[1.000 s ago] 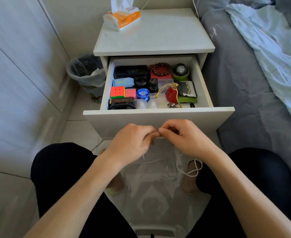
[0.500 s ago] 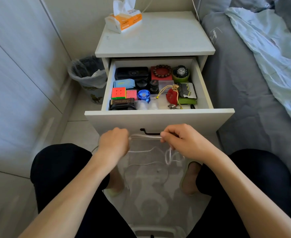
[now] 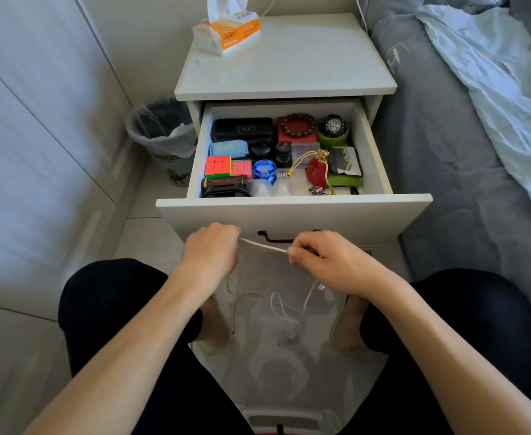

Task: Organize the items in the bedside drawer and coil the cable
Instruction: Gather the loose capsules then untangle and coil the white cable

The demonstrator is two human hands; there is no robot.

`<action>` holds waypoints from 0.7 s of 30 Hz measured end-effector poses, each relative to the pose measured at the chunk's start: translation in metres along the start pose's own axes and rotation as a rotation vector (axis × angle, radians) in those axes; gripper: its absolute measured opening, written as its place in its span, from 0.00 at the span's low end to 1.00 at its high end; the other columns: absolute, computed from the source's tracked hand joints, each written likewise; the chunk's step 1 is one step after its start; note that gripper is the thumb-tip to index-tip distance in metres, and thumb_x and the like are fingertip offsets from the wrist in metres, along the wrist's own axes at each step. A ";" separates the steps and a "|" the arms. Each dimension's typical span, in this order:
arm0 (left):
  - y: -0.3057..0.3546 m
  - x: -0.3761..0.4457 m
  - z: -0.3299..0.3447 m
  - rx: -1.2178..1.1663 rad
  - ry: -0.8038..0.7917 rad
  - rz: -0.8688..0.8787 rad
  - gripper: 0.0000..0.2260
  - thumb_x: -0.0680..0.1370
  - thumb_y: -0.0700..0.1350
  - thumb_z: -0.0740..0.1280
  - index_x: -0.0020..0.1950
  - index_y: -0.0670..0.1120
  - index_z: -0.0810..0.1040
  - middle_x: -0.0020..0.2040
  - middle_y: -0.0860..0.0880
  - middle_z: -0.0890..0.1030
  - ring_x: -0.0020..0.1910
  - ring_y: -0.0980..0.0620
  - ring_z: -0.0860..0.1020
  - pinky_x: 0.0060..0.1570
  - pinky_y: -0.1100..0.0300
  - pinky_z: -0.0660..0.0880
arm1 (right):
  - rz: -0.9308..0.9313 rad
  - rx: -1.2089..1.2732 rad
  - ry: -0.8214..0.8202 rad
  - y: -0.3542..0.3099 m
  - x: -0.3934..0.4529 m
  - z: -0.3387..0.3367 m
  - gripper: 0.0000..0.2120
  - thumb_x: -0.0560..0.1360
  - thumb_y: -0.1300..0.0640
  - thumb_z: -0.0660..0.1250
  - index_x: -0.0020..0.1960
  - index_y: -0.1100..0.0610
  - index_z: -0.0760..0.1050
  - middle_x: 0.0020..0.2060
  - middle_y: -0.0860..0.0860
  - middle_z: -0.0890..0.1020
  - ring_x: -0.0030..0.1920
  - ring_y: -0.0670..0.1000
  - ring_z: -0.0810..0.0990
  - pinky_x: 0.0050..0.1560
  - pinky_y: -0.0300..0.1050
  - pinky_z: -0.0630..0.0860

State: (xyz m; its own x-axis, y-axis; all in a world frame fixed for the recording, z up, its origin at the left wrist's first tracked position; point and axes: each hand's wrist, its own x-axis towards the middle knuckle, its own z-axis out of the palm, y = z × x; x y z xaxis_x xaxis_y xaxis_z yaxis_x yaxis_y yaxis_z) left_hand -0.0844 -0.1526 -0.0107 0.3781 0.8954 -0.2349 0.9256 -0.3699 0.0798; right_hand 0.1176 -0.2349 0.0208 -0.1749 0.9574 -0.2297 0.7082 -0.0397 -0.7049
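Up close, print on the tissue pack (image 3: 229,32) atop the nightstand (image 3: 289,67) is too blurred to read. Both hands grip the white cable (image 3: 264,246), pulled taut between the left hand (image 3: 210,255) and the right hand (image 3: 323,262) just before the open drawer (image 3: 289,211); its slack hangs in loops between the knees. Drawer items sit packed; the front wall hides the nearest ones.

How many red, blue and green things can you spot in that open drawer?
Red: 2, bead bracelet, pouch
Blue: 2, yo-yo, packet
Green: 2, watch stand, flat pouch
Total: 6
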 end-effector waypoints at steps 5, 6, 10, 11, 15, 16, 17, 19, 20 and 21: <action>0.032 -0.024 -0.003 -0.127 0.294 0.426 0.11 0.78 0.50 0.60 0.51 0.52 0.82 0.44 0.50 0.83 0.46 0.43 0.81 0.34 0.53 0.73 | -0.032 0.058 0.021 -0.004 0.006 0.003 0.08 0.81 0.54 0.63 0.43 0.52 0.76 0.32 0.46 0.81 0.33 0.43 0.78 0.41 0.43 0.76; 0.027 -0.020 0.000 -0.095 0.294 0.361 0.09 0.77 0.48 0.62 0.49 0.52 0.82 0.41 0.49 0.83 0.44 0.42 0.81 0.33 0.53 0.71 | -0.026 0.043 -0.003 -0.004 0.006 0.001 0.08 0.81 0.53 0.63 0.43 0.50 0.76 0.32 0.46 0.81 0.34 0.44 0.79 0.40 0.42 0.75; -0.006 -0.005 0.003 -0.019 0.105 -0.037 0.07 0.80 0.42 0.64 0.44 0.51 0.78 0.40 0.46 0.78 0.47 0.38 0.80 0.38 0.52 0.72 | 0.030 -0.095 -0.105 -0.001 0.001 -0.008 0.11 0.81 0.48 0.62 0.44 0.51 0.77 0.36 0.47 0.83 0.36 0.44 0.80 0.39 0.39 0.76; -0.011 -0.003 0.003 0.021 0.049 -0.114 0.06 0.81 0.43 0.63 0.48 0.47 0.79 0.44 0.44 0.79 0.49 0.37 0.79 0.42 0.51 0.74 | 0.043 -0.104 -0.101 0.001 -0.001 -0.010 0.12 0.81 0.48 0.62 0.43 0.51 0.78 0.36 0.47 0.83 0.34 0.43 0.79 0.39 0.39 0.76; -0.009 -0.005 0.004 -0.060 -0.019 0.019 0.18 0.79 0.49 0.68 0.69 0.50 0.75 0.62 0.45 0.79 0.62 0.42 0.77 0.58 0.50 0.76 | 0.033 -0.001 0.022 0.007 -0.004 -0.014 0.12 0.81 0.50 0.63 0.42 0.52 0.77 0.33 0.47 0.80 0.33 0.43 0.76 0.38 0.41 0.74; -0.002 -0.008 0.003 -0.202 -0.001 0.150 0.23 0.77 0.50 0.71 0.72 0.53 0.72 0.66 0.49 0.78 0.66 0.46 0.76 0.62 0.51 0.74 | 0.019 0.043 0.055 0.007 -0.003 -0.013 0.11 0.81 0.51 0.63 0.42 0.52 0.78 0.32 0.46 0.79 0.33 0.44 0.75 0.38 0.43 0.73; 0.007 -0.011 0.002 -0.351 0.011 0.280 0.25 0.75 0.51 0.73 0.72 0.54 0.72 0.67 0.52 0.78 0.66 0.51 0.76 0.63 0.53 0.74 | 0.004 0.092 0.079 0.007 -0.002 -0.011 0.11 0.81 0.51 0.63 0.43 0.52 0.79 0.31 0.45 0.78 0.32 0.44 0.74 0.37 0.42 0.72; 0.022 -0.015 0.000 -0.486 0.060 0.438 0.16 0.76 0.52 0.72 0.63 0.55 0.79 0.57 0.55 0.83 0.57 0.55 0.80 0.54 0.55 0.77 | -0.019 0.167 0.099 0.004 -0.001 -0.008 0.10 0.81 0.53 0.63 0.44 0.51 0.80 0.29 0.42 0.77 0.30 0.41 0.73 0.34 0.37 0.70; 0.026 -0.014 0.003 -0.467 0.104 0.456 0.10 0.77 0.53 0.69 0.56 0.54 0.82 0.49 0.54 0.85 0.50 0.54 0.81 0.47 0.54 0.78 | -0.028 0.190 0.109 0.002 -0.001 -0.007 0.10 0.81 0.54 0.63 0.45 0.51 0.81 0.29 0.42 0.77 0.30 0.41 0.73 0.34 0.36 0.70; 0.028 -0.012 0.005 -0.436 0.146 0.439 0.09 0.77 0.54 0.66 0.52 0.53 0.83 0.43 0.53 0.85 0.44 0.52 0.81 0.40 0.53 0.78 | -0.036 0.203 0.125 0.000 -0.002 -0.008 0.10 0.81 0.54 0.63 0.45 0.50 0.81 0.29 0.43 0.78 0.30 0.41 0.74 0.33 0.35 0.70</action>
State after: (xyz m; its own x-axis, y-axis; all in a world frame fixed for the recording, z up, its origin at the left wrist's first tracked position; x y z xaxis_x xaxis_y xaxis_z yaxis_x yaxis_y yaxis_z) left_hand -0.0631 -0.1747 -0.0104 0.6936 0.7191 0.0418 0.5931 -0.6031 0.5334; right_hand 0.1237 -0.2342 0.0269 -0.1030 0.9867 -0.1260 0.5492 -0.0492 -0.8343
